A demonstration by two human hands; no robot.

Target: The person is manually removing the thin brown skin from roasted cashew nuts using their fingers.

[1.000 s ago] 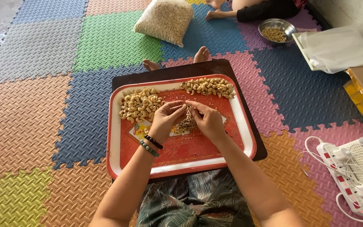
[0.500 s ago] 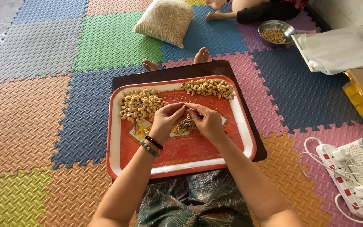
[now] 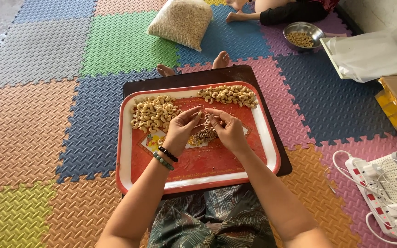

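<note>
A small heap of brown husk scraps [image 3: 204, 134] lies mid-tray, directly under both hands. The left hand [image 3: 182, 128] and right hand [image 3: 228, 130] meet fingertip to fingertip above it, pinched on something too small to tell. The red tray [image 3: 217, 167] has bare room toward its near rim; pale cashews [image 3: 152, 113] crowd its far-left corner, another pile [image 3: 228, 95] lines the far edge. Foam mats [image 3: 42, 115] lie open to the left.

Bright, even daylight; soft short shadows beneath the hands on the red tray [image 3: 134, 165], focus sharp around it, slight wide-angle bending towards frame edges.
</note>
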